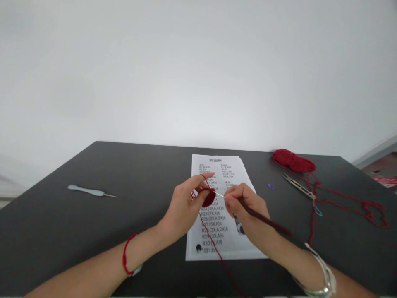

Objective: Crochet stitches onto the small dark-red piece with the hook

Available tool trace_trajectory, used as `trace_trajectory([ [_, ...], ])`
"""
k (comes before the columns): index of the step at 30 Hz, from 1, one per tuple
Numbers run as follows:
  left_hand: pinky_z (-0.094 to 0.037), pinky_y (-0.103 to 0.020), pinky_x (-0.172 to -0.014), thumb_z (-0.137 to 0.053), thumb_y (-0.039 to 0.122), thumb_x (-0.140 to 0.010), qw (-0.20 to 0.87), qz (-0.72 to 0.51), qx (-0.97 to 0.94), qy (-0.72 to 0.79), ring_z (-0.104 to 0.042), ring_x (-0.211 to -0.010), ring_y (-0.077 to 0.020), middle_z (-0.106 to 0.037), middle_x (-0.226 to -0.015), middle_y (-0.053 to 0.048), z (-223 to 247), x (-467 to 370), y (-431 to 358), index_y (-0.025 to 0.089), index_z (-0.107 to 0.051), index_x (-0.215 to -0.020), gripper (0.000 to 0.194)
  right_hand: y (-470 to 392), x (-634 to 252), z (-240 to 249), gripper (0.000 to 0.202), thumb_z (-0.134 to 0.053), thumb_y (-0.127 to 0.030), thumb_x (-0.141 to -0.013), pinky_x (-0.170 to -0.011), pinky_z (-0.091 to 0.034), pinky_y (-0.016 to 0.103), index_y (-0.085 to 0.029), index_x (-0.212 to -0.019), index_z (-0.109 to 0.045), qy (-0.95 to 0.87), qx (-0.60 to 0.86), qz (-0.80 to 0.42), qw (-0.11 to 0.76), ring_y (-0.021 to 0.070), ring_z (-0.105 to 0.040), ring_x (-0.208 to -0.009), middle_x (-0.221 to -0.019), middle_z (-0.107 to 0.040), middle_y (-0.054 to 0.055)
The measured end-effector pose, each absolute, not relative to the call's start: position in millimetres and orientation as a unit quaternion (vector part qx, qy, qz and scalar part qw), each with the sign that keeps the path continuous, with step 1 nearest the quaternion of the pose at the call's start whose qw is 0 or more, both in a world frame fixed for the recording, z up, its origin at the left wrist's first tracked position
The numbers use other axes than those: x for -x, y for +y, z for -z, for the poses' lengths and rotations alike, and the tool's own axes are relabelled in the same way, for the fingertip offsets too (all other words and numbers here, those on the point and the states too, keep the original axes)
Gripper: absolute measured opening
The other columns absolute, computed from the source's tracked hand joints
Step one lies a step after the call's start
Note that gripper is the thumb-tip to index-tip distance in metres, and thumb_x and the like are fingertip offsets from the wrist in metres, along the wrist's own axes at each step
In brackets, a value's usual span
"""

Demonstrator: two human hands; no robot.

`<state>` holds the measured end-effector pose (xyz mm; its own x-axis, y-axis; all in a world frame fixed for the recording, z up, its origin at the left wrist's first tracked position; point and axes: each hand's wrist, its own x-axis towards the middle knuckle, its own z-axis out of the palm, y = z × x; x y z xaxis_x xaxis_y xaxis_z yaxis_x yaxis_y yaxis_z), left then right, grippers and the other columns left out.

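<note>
My left hand (pixel 189 196) pinches a small dark red crochet piece (pixel 209 199) between thumb and fingers, its index finger raised with red yarn running over it. From that hand a strand of red yarn (pixel 211 238) trails down across the paper to the near table edge. Closed around a crochet hook (pixel 257 214) with a dark reddish-brown handle, my right hand (pixel 245 203) is just right of the piece. The hook's thin metal shaft reaches left to the piece's upper edge; its tip is hidden there.
Beneath both hands lies a printed pattern sheet (pixel 217 165). A pale grey-handled hook (pixel 89 190) rests at left. On the right are a red yarn skein (pixel 293 160), metal yarn snips (pixel 298 186), a purple stitch marker (pixel 271 186), a teal loop (pixel 318 211) and loose red yarn (pixel 374 207).
</note>
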<state>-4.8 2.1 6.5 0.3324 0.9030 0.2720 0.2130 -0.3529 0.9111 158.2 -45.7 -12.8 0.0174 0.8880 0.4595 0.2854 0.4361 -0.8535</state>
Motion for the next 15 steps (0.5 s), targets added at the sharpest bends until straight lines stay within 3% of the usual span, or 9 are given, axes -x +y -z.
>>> trace_trajectory([
  [2,-0.044,-0.029,-0.079,-0.054,0.006,-0.076,0.427,-0.426,-0.696,0.391,-0.06,-0.096,-0.0196,-0.067,-0.092,-0.005,-7,5,3,0.018,-0.058,-0.068,0.014,-42,-161,11,0.018,-0.056,-0.02,-0.084,-0.046,-0.037,0.022,-0.021,-0.068,-0.048,-0.59,0.443,-0.373,0.563,0.0103,-0.044,-0.052,-0.062,-0.05,-0.004],
  [4,-0.043,-0.03,-0.08,-0.057,0.008,-0.075,0.467,-0.428,-0.672,0.383,-0.061,-0.09,-0.0183,-0.067,-0.088,-0.004,-8,4,4,0.017,-0.06,-0.07,0.011,-38,-163,10,0.017,-0.06,-0.022,-0.082,-0.045,-0.035,0.022,-0.02,-0.068,-0.05,-0.56,0.399,-0.456,0.565,0.0096,-0.043,-0.051,-0.062,-0.05,-0.004],
  [5,-0.043,-0.029,-0.078,-0.059,0.009,-0.074,0.493,-0.428,-0.655,0.38,-0.061,-0.083,-0.0167,-0.066,-0.083,-0.002,-8,3,3,0.017,-0.063,-0.077,0.01,-35,-163,11,0.017,-0.06,-0.022,-0.082,-0.045,-0.034,0.022,-0.02,-0.069,-0.049,-0.543,0.375,-0.494,0.567,0.0092,-0.042,-0.049,-0.062,-0.05,-0.004],
  [8,-0.043,-0.027,-0.067,-0.063,0.011,-0.072,0.583,-0.434,-0.584,0.363,-0.055,-0.064,-0.0117,-0.058,-0.067,0.004,-8,-1,-1,0.018,-0.063,-0.104,0.033,-33,-159,15,0.018,-0.051,-0.024,-0.088,-0.043,-0.035,0.022,-0.021,-0.071,-0.045,-0.513,0.335,-0.53,0.586,0.009,-0.04,-0.046,-0.06,-0.048,-0.005],
  [11,-0.041,-0.024,-0.059,-0.067,0.012,-0.07,0.659,-0.435,-0.507,0.346,-0.052,-0.059,-0.0094,-0.056,-0.065,0.006,-5,-6,-9,0.017,-0.061,-0.11,0.041,-36,-152,24,0.013,-0.048,-0.018,-0.09,-0.05,-0.042,0.024,-0.022,-0.078,-0.047,-0.632,0.394,-0.317,0.587,0.0116,-0.049,-0.057,-0.072,-0.053,-0.001],
  [15,-0.041,-0.023,-0.056,-0.072,0.012,-0.066,0.738,-0.414,-0.425,0.322,-0.051,-0.056,-0.0084,-0.057,-0.064,0.005,-5,-8,-12,0.017,-0.062,-0.108,0.043,-39,-153,29,0.014,-0.05,-0.009,-0.087,-0.056,-0.043,0.029,-0.022,-0.083,-0.049,-0.805,0.356,0.059,0.47,0.0159,-0.049,-0.063,-0.073,-0.054,0.002],
])
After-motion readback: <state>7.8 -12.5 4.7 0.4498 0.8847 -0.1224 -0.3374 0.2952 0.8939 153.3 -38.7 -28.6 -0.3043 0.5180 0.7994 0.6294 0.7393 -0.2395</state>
